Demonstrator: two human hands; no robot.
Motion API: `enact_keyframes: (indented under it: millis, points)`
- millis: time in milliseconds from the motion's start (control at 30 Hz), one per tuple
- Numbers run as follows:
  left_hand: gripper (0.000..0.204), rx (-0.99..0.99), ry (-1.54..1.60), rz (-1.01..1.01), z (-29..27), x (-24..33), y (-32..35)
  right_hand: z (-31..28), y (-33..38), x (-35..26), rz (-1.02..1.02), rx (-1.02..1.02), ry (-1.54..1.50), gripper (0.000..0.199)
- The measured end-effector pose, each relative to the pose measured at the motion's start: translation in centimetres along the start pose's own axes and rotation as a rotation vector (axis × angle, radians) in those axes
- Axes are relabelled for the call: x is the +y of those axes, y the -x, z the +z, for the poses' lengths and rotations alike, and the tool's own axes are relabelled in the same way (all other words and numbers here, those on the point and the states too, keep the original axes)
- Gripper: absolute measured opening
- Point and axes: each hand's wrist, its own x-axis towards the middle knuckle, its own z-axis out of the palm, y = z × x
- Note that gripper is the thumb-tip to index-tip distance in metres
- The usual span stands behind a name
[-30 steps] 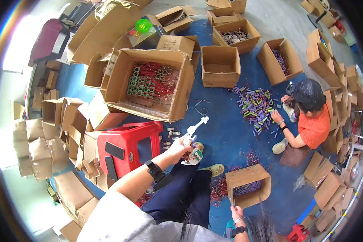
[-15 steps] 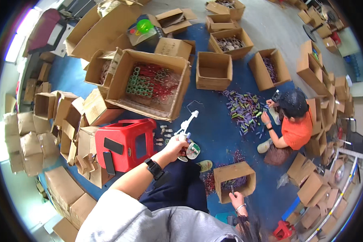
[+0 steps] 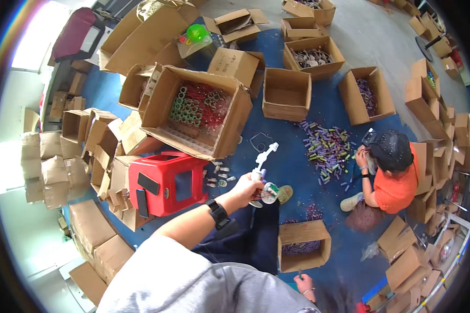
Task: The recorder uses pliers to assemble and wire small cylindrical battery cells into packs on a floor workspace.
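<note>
Jutting from the closed left hand (image 3: pixel 248 190) above the blue floor (image 3: pixel 292 156), the white device (image 3: pixel 263 158) looks light and stiff, its green board (image 3: pixel 273 188) probably fragile, best held mid-body; the right hand (image 3: pixel 305 285) grips a thin dark object (image 3: pixel 300 273).

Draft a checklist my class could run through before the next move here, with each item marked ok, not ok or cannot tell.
1. White jointed device gripped by the left hand: ok.
2. Green circuit board exposed on the device's round end: ok.
3. Tool in the right hand identified: cannot tell; only a thin dark tip shows.
4. Box of purple cylinders open: ok.
5. Floor free of loose parts: not ok; purple and green cylinders lie scattered.
6. Co-worker clear of the device: ok, seated apart at the right.
</note>
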Motion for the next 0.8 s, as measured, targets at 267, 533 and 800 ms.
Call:
enact_keyframes:
  millis: [267, 533, 800]
  points:
    - [0.015, 0.003, 0.115, -0.01, 6.2, -0.5, -1.6, -8.1, -3.6, -1.5, -0.02, 0.219, -0.193, 0.009]
    - [0.015, -0.135, 0.181, 0.064, 10.2, 5.9, -3.6, -10.9, -6.4, -8.6, -0.164, 0.151, 0.069, 0.012]
    - [0.014, -0.079, 0.4, 0.006, 8.7, 11.6, -6.2, -10.2, -8.0, -15.3, -0.109, 0.17, 0.021, 0.016]
